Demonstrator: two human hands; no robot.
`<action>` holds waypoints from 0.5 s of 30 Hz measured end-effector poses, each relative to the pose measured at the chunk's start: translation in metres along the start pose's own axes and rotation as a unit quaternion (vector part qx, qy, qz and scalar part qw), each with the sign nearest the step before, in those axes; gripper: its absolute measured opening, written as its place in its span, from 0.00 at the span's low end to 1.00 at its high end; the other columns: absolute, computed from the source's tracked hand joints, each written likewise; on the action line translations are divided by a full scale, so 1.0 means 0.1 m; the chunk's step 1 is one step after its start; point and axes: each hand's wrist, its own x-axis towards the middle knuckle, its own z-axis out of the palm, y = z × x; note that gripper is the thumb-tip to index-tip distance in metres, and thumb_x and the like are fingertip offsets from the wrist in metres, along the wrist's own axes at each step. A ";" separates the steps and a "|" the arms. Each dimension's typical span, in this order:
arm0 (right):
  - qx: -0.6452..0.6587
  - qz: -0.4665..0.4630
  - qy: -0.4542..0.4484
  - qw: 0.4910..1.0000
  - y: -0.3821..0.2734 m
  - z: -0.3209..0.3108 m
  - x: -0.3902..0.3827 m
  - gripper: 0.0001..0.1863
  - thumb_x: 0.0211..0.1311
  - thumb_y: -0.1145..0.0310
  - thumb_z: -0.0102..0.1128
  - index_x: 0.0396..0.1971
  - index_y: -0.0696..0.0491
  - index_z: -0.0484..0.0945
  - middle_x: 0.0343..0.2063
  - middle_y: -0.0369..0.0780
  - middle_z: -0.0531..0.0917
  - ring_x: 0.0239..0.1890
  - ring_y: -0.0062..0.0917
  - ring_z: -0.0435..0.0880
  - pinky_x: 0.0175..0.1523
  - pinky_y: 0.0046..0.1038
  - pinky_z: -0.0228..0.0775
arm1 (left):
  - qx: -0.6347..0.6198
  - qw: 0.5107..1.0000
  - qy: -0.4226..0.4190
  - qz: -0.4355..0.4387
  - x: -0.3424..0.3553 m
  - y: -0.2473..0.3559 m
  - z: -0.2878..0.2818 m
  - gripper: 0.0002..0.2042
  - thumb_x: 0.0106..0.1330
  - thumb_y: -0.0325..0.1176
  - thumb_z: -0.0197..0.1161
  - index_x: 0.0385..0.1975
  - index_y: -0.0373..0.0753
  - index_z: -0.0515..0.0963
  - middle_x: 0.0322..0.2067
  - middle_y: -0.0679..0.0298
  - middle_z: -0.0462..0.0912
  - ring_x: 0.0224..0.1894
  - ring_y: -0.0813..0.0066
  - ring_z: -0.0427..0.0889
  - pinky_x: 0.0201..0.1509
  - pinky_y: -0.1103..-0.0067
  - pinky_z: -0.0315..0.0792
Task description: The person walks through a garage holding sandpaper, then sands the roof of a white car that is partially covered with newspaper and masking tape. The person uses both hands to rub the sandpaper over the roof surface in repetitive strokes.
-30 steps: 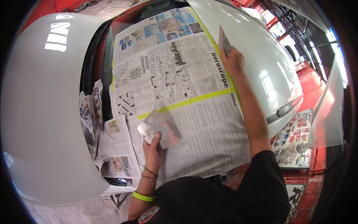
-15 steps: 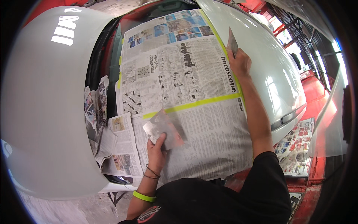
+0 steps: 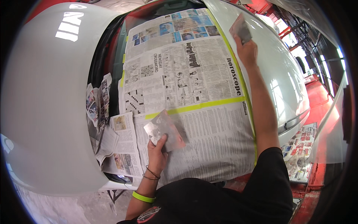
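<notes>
My left hand (image 3: 158,151) grips a flat, thin metal plate (image 3: 166,128) by its near edge, thumb on top, above the newspaper. The plate has pinkish smears along one side. My right hand (image 3: 248,52) is stretched far forward and closed on a thin, flat metal spreader (image 3: 240,28), which is over the white car roof (image 3: 270,56) just beyond the taped newspaper edge. Whether the spreader touches the roof, I cannot tell. Newspaper sheets (image 3: 209,130) cover the windshield, held by yellow-green masking tape (image 3: 203,107) across the middle and along the roof edge.
The pale car hood (image 3: 48,112) fills the left side. Crumpled newspaper (image 3: 102,130) lies at the base of the windshield. On the right, a newspaper-covered board (image 3: 302,153) rests by the red floor, and a translucent sheet (image 3: 330,130) hangs there.
My right hand has moved a little right and forward, off the taped edge and over the roof, and the spreader has turned to show more of its face. My left hand stays nearly still.
</notes>
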 end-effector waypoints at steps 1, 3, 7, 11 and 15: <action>0.050 0.018 0.007 0.999 -0.09 -0.10 0.09 0.22 0.69 0.52 0.64 0.39 0.59 0.86 0.32 0.52 0.88 0.35 0.45 0.89 0.45 0.43 0.78 | -0.005 1.000 0.005 0.001 -0.01 0.00 0.03 0.18 0.72 0.26 0.65 0.60 0.38 0.74 0.52 0.64 0.83 0.53 0.75 0.83 0.56 0.77 0.79; 0.130 0.037 0.028 0.990 -0.38 -0.33 0.18 0.22 0.72 0.52 0.63 0.44 0.60 0.85 0.36 0.49 0.90 0.37 0.39 0.90 0.46 0.39 0.78 | 0.013 1.000 0.007 0.010 -0.03 0.02 0.04 0.18 0.71 0.28 0.66 0.60 0.38 0.74 0.52 0.64 0.83 0.52 0.75 0.83 0.55 0.79 0.79; 0.271 0.074 0.048 0.959 -0.77 -1.09 -0.10 0.24 0.76 0.54 0.58 0.52 0.63 0.81 0.42 0.44 0.89 0.40 0.31 0.89 0.48 0.33 0.80 | 0.050 0.998 -0.001 0.023 0.00 0.01 -0.06 0.18 0.73 0.29 0.63 0.61 0.40 0.72 0.54 0.63 0.83 0.53 0.71 0.85 0.52 0.74 0.83; 0.433 0.216 0.105 0.869 -0.81 -1.75 -0.75 0.23 0.79 0.58 0.54 0.59 0.63 0.74 0.44 0.43 0.86 0.43 0.30 0.89 0.51 0.31 0.83 | 0.054 0.998 -0.013 0.036 0.06 -0.01 -0.03 0.18 0.74 0.28 0.61 0.62 0.39 0.72 0.55 0.62 0.83 0.54 0.69 0.85 0.55 0.72 0.83; 0.569 0.301 0.103 0.758 -0.89 -2.21 -1.38 0.21 0.78 0.59 0.56 0.58 0.61 0.74 0.46 0.46 0.85 0.45 0.34 0.88 0.52 0.36 0.85 | 0.004 0.997 -0.054 0.062 0.05 -0.01 -0.03 0.18 0.75 0.28 0.60 0.63 0.38 0.71 0.55 0.61 0.83 0.55 0.68 0.85 0.57 0.72 0.83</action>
